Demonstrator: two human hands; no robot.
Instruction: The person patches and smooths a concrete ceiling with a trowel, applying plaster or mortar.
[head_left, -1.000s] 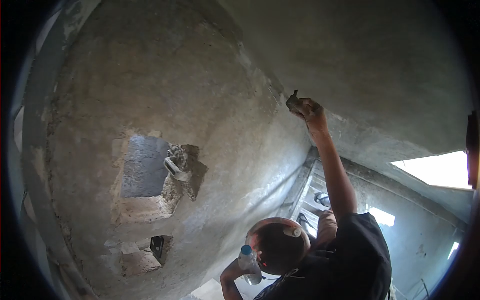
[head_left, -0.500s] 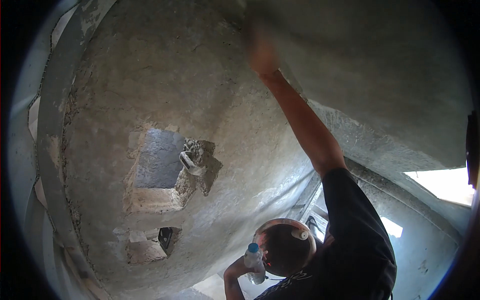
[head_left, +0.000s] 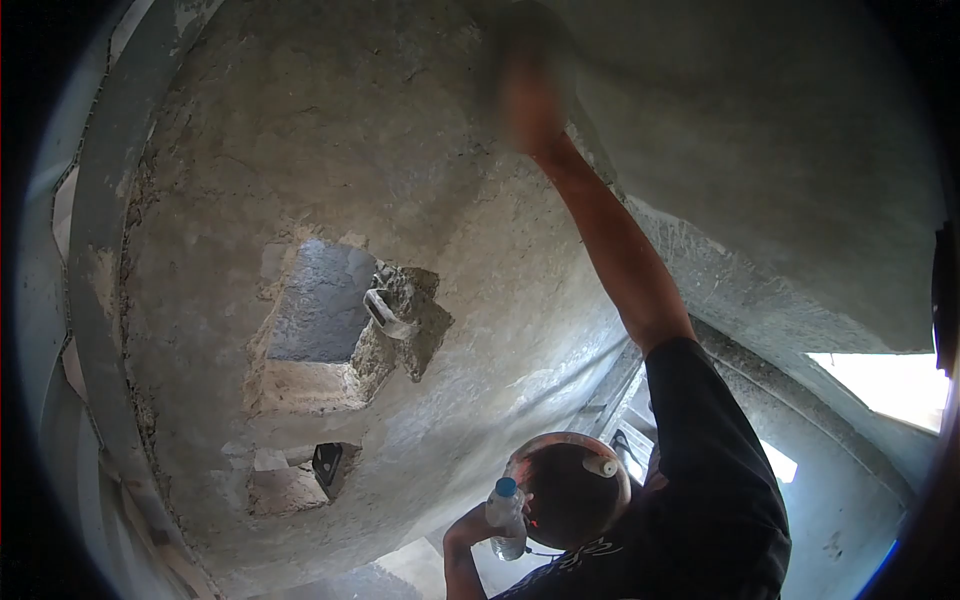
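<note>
My left hand (head_left: 476,524) is closed around a clear plastic bottle (head_left: 507,522) with a blue cap, low in the view. Right beside the bottle is a round, dark brown thing (head_left: 568,495) with a reddish rim and a pale knob; what it is I cannot make out. My right arm, in a dark short sleeve, stretches up across the view. At its end my right hand (head_left: 532,100) is smeared beside the rough grey concrete surface (head_left: 400,150). Its fingers cannot be made out, nor whether they hold anything.
A large square opening (head_left: 320,300) with broken edges has a pale bracket-like piece (head_left: 387,313) at its right. Below it is a smaller recess (head_left: 290,490) with a black part (head_left: 327,464). A bright opening (head_left: 885,385) lies at the right.
My right hand has shifted slightly, still smeared. The wall openings sit a little higher in view, and the bright opening a little lower. The bottle stays in my left hand.
</note>
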